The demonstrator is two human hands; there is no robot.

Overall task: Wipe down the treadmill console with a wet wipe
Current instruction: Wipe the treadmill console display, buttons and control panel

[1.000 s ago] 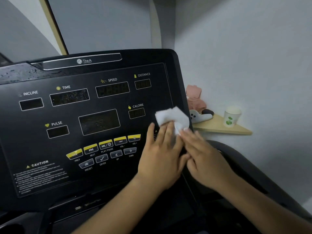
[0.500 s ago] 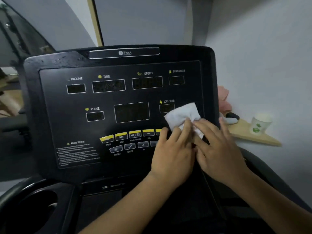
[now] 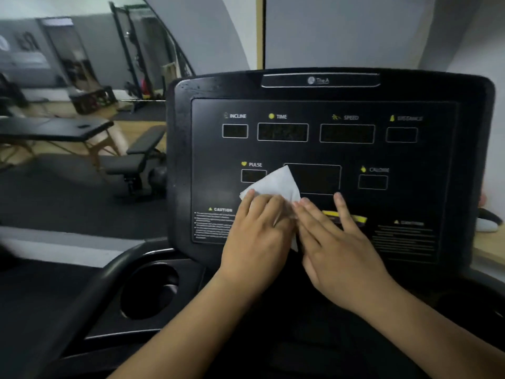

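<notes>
Both hands lie flat on the glossy black face of the treadmill console [image 3: 437, 187], neither one clenched. The left hand [image 3: 257, 236] presses a wet wipe [image 3: 276, 183] against the panel with straight fingers. The wipe is a thin, white, soft sheet, folded into a rough triangle. Its point sticks up past the left fingertips, between the small PULSE window and the large middle display window, and a narrow tail shows in the gap between the two hands. The right hand [image 3: 336, 247] rests just beside the left, fingers extended and slightly spread, its nearest fingertips touching the wipe's right edge.

Under the right hand's fingers a strip of yellow buttons [image 3: 359, 218] shows in part, blurred. Above the hands runs a row of rectangular, thin-outlined windows labelled INCLINE, TIME, SPEED and DISTANCE. Below and left of the left hand, a round, deep cup holder [image 3: 150, 291] is sunk into the matte black plastic tray. Far to the left of the hands stands a padded black weight bench [image 3: 142, 149].
</notes>
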